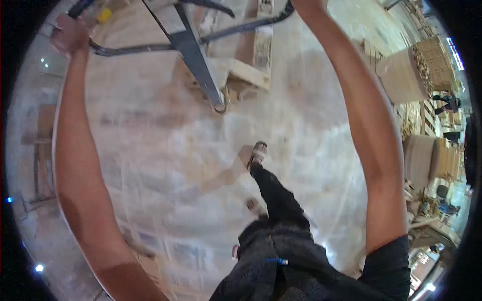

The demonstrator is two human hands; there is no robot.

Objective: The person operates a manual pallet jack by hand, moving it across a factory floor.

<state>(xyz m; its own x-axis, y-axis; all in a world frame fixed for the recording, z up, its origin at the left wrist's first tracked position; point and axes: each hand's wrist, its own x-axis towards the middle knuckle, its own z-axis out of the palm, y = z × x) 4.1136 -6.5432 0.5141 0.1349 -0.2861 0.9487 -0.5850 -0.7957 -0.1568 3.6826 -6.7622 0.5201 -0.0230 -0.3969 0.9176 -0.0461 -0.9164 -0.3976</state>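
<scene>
Far left, beyond the outer side of the left forearm: brown upright stand [44, 150], blurred. Left hand [71, 35]: clenched around the left end of the dark metal handle frame [197, 59], arm extended. Immediately right of the left hand: small yellow item [104, 15], close to the bar.

Between both hands: handle frame, with curved bars reaching out to each side and a tapered grey column at the centre. Column directed back toward the body, with a ring-like end nearest the feet. Behind and beside the column, nearer the right hand than the left: pale wooden pieces [247, 74], low over the floor [150, 150].

Below and between the hands: black trousers [281, 200], front shoe [259, 152] and rear shoe [254, 205] at floor level, one ahead of the other.

Right hand [307, 4]: at the right end of the curved bar, cut off by the upper edge of the view; finger closure impossible to tell.

Right of the right forearm: rounded stacks of wooden boards [420, 156], one nearer the hand, one farther back toward the elbow. Beyond the stacks: person in dark clothing [448, 104]. Nearer the right elbow: cluttered wooden worktop [437, 232], details too small to identify.
</scene>
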